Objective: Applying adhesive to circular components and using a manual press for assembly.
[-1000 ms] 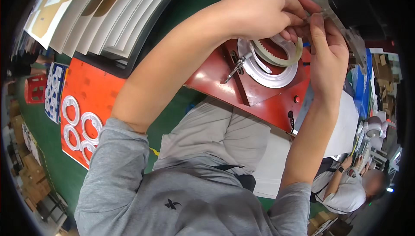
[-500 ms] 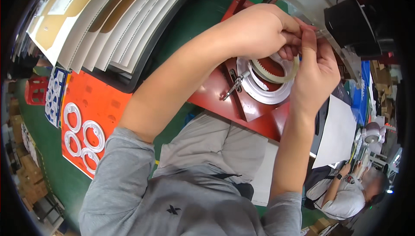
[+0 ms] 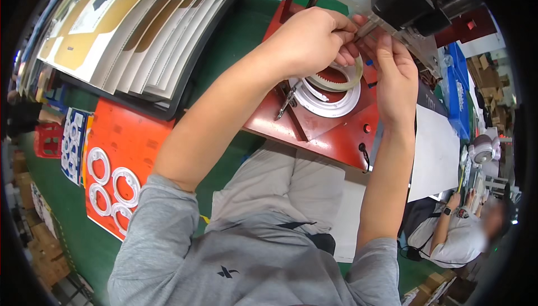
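Both my hands are raised close together at the press-like machine point(image 3: 400, 1), under its black head. My left hand point(image 3: 314, 40) is closed, its thumb and fingertips pinched on something too small to make out. My right hand point(image 3: 397, 79) sits just beside it with bent fingers closing near the same spot; what they hold is hidden. Below the fingertips, a beige ring with inner teeth point(image 3: 335, 86) stands tilted over a white ring point(image 3: 330, 108) on the red machine base point(image 3: 330, 138). A metal toggle clamp point(image 3: 287, 101) lies at the left of the rings.
Several white rings point(image 3: 124, 185) rest on an orange board point(image 3: 134, 132) at left. Cardboard dividers point(image 3: 140, 31) fill a black tray point(image 3: 185, 90). A red button point(image 3: 367, 128) is on the base. At right are white sheet point(image 3: 434, 149), blue bins point(image 3: 459, 96) and a seated co-worker point(image 3: 448, 230).
My view has shifted, so the machine and rings appear further left and up. My hands have drawn slightly apart beneath the black head, and the red button has come into sight.
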The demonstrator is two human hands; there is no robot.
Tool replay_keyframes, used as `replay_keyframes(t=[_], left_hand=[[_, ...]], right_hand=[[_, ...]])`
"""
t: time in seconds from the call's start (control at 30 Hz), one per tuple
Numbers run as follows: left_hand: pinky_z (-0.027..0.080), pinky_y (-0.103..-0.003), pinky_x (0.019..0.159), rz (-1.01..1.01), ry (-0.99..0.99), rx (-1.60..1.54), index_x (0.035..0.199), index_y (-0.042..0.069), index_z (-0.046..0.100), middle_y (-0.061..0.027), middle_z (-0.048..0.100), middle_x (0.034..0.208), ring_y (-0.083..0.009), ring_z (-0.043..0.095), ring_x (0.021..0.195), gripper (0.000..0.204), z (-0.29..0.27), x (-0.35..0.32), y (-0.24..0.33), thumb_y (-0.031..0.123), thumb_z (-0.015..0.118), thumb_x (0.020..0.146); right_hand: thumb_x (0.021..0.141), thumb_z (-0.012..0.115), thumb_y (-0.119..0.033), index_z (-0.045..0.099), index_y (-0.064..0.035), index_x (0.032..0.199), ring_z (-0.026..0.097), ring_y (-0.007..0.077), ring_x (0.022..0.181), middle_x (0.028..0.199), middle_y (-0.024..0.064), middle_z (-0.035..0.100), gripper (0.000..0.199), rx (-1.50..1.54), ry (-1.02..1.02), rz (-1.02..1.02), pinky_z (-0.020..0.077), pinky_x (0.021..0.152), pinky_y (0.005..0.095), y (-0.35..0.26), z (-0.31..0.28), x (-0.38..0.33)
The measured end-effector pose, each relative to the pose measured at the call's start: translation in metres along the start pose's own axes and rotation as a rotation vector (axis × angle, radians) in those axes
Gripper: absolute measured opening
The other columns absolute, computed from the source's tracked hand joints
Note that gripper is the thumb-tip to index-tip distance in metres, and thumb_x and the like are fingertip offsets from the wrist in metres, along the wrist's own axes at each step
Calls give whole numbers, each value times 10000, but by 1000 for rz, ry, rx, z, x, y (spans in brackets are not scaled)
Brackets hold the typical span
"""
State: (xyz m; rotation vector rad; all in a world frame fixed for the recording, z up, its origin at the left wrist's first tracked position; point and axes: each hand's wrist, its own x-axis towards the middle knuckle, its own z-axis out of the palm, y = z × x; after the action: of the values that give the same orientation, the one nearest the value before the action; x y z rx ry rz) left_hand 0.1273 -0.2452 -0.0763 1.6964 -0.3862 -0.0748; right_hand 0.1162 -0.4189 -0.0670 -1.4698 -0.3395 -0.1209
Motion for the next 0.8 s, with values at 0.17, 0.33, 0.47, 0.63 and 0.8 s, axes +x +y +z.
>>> replay_keyframes(t=[0.17,0.33,0.47,0.63,0.8], left_hand=[[610,-307,735,47,-13,-104,1090,-108,684,-123,739,882,-166,732,772,224,-5,-1,-2,22,505,1052],[578,-298,768,10,-56,-147,1185,-68,677,-72,712,917,-129,679,819,247,1,-4,-8,-49,488,1027],[570,-285,753,24,-50,-139,1210,-79,658,-83,710,947,-122,661,816,279,1,-8,-10,-77,461,1012],[578,-288,739,31,-52,-67,1196,-90,658,-95,705,949,-133,663,796,282,-2,-9,-5,-80,449,1007],[586,-325,719,106,-34,106,1128,-81,671,-143,716,896,-171,688,772,218,-3,-7,-5,-55,494,1004]], right_hand=[[1082,602,-170,675,76,1135,621,94,817,945,40,697,262,-100,-115,-8,524,770,249,2,6,5],[1055,639,-109,690,59,1048,622,96,746,886,42,687,176,-174,-28,-7,515,657,254,11,2,5],[1065,604,-58,679,95,1034,583,101,695,834,48,659,173,-63,23,2,488,633,250,13,15,-2],[1062,616,-60,688,82,1035,550,79,665,797,30,629,161,53,83,-10,471,587,238,21,23,-6],[1053,641,-101,707,65,1015,558,62,667,779,14,647,183,-91,286,-57,473,596,233,26,38,-14]])
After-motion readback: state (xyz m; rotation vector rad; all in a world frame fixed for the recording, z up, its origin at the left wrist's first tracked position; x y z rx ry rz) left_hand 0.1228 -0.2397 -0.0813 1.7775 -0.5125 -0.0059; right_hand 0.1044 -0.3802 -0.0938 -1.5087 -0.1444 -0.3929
